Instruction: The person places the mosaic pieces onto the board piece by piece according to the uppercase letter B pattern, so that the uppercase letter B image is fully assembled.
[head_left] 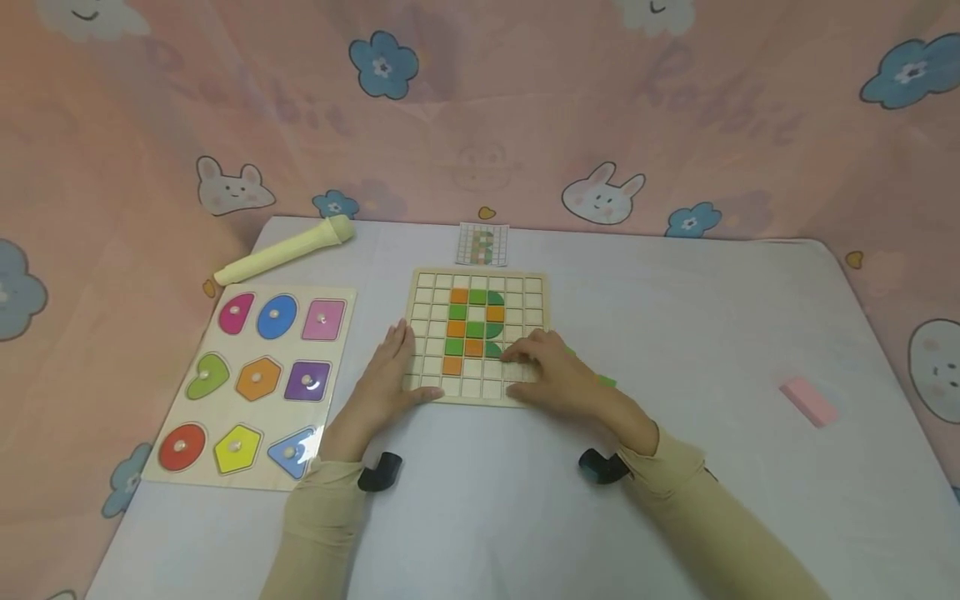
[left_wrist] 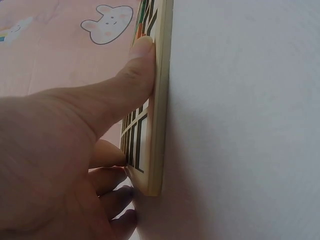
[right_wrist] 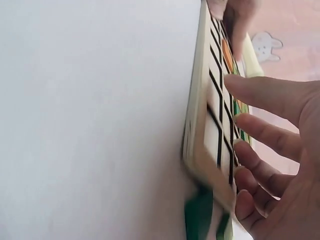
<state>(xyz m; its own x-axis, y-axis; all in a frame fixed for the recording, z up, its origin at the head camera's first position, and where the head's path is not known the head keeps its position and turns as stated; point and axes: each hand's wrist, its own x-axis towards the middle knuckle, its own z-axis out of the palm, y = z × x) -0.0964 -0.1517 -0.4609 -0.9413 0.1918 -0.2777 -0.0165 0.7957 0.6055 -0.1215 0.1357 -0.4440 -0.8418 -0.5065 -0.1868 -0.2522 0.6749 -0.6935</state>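
Note:
A wooden grid board (head_left: 480, 389) lies on the white table, bearing orange tiles (head_left: 452, 366), green square tiles (head_left: 454, 347) and dark green curved tiles (head_left: 496, 297). My left hand (head_left: 378, 381) rests along the board's left side, its thumb (left_wrist: 142, 50) on the front edge and its other fingers by the side edge. Over the board's right part, my right hand (head_left: 558, 372) touches the surface with its fingertips, beside the lowest dark green curved tile (head_left: 492, 351). In the right wrist view its thumb (right_wrist: 255, 90) stands apart from the other fingers, with no piece showing between them.
Loose green pieces (head_left: 607, 381) lie right of the board, partly hidden by my right hand. A small pattern card (head_left: 482, 244) sits behind it. To the left are a shape puzzle (head_left: 272, 410) and a pale yellow stick (head_left: 281, 252); far right, a pink block (head_left: 809, 402).

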